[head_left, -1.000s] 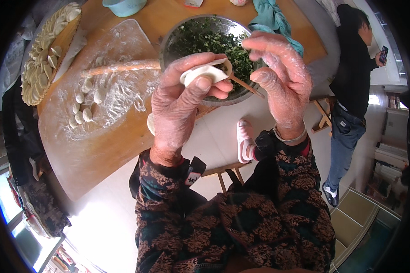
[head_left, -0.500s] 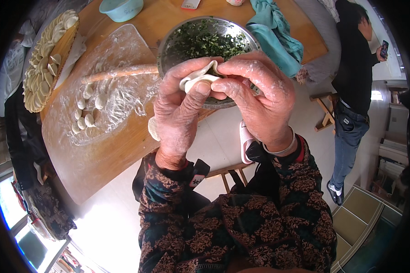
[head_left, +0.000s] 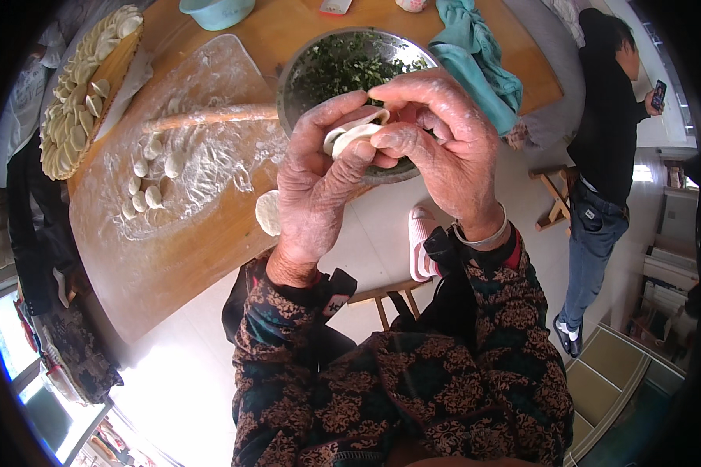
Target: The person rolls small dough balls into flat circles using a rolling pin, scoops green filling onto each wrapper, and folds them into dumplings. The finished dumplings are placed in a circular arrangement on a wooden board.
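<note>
Between my two floury hands is a dumpling (head_left: 356, 134), its white wrapper folded over with the edges close together. My left hand (head_left: 315, 183) cradles it from the left, thumb along its near side. My right hand (head_left: 452, 148) pinches its right end with thumb and forefinger. Just beyond and beneath them stands a steel bowl (head_left: 290, 105) with chopped green filling (head_left: 346, 62). A round dough wrapper (head_left: 268, 212) shows beside my left wrist, at the table's edge. Part of the dumpling is hidden by my fingers.
A rolling pin (head_left: 210, 118) and several dough pieces (head_left: 153, 196) lie on a floured sheet (head_left: 132, 272). At the far left is a tray of finished dumplings (head_left: 78, 117). A blue basin (head_left: 218, 12) and teal cloth (head_left: 475, 58) are farther back. A person (head_left: 604, 156) stands right, holding a phone.
The wrapper's gap has narrowed and its edges now lie closer together. My right fingers have shifted along the rim. The view has moved slightly.
</note>
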The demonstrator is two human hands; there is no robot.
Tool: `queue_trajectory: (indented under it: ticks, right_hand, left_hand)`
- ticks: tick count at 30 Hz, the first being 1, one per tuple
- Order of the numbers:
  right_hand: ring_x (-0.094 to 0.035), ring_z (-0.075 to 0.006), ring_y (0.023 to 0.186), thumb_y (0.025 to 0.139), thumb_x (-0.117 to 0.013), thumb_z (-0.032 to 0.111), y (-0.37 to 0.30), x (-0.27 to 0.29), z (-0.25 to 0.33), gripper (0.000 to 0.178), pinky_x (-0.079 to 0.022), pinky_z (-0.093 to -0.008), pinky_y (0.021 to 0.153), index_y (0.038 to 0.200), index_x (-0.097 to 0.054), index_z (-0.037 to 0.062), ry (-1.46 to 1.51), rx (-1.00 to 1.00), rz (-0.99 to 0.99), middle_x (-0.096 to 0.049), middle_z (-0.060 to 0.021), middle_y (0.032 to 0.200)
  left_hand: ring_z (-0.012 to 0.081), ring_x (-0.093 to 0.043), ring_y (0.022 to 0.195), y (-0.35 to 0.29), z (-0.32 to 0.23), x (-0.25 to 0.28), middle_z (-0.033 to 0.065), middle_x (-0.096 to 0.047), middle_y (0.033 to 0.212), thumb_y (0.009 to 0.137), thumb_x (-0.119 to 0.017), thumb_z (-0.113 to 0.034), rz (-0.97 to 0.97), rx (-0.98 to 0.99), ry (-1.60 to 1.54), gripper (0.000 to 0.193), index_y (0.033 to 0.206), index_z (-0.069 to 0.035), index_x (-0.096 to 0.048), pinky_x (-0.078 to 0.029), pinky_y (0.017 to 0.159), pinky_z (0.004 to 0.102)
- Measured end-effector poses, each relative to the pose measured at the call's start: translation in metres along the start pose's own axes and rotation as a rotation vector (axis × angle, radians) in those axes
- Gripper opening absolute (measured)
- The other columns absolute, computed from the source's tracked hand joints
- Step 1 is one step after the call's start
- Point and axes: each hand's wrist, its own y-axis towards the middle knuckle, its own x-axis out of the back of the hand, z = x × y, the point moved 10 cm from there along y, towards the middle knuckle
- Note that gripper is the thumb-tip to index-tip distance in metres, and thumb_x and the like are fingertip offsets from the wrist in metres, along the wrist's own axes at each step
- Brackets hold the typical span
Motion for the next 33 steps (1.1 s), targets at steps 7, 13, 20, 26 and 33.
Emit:
queue_trajectory:
  ticks: [7,13,20,26,33]
  right_hand:
    - [-0.065,-0.0155,0.075,0.088,-0.072,0.000,-0.004,-0.009,0.018,0.007,-0.053,-0.0274,0.065,0.095,-0.071,-0.0007,-0.383,0.344,0.091,-0.067,-0.0069,0.089]
    - [-0.062,-0.0101,0.076,0.091,-0.069,-0.001,-0.012,0.003,-0.016,0.005,-0.052,-0.0248,0.065,0.097,-0.069,-0.0012,-0.018,0.052,-0.107,-0.069,-0.0061,0.093]
    - [-0.060,-0.0093,0.079,0.085,-0.077,0.001,-0.001,-0.013,-0.003,0.025,-0.049,-0.0210,0.067,0.109,-0.071,-0.0001,-0.293,0.132,0.044,-0.066,-0.0051,0.097]
    - [-0.063,-0.0159,0.077,0.080,-0.080,0.000,0.001,-0.023,-0.001,0.026,-0.052,-0.0281,0.067,0.105,-0.076,0.0036,-0.405,0.193,0.245,-0.067,-0.0063,0.093]
    - [-0.065,-0.0170,0.076,0.081,-0.076,-0.003,-0.008,-0.023,0.002,0.012,-0.053,-0.0288,0.066,0.092,-0.074,0.0016,-0.473,0.293,0.172,-0.067,-0.0064,0.086]
  left_hand:
    - [0.0193,-0.068,0.102,-0.003,0.004,-0.001,0.0134,-0.063,0.123,0.102,-0.062,-0.010,0.026,0.107,0.001,0.044,0.142,0.001,-0.046,-0.058,0.093,0.0318]
    - [0.0202,-0.061,0.115,-0.001,0.002,-0.002,0.0137,-0.060,0.131,0.099,-0.065,-0.012,-0.030,0.062,-0.039,0.052,0.145,0.002,-0.044,-0.053,0.099,0.0326]
    - [0.0204,-0.056,0.123,0.002,0.020,0.007,0.0120,-0.059,0.132,0.100,-0.063,-0.007,-0.032,0.133,-0.162,0.048,0.144,0.000,-0.047,-0.043,0.109,0.0356]
    - [0.0136,-0.063,0.106,-0.006,0.029,0.005,0.0073,-0.066,0.115,0.100,-0.065,-0.011,0.018,0.231,-0.009,0.036,0.134,-0.002,-0.053,-0.052,0.092,0.0278]
    - [0.0131,-0.065,0.099,-0.005,0.029,0.006,0.0078,-0.067,0.109,0.100,-0.064,-0.011,0.068,0.284,0.083,0.037,0.133,0.000,-0.054,-0.053,0.091,0.0271]
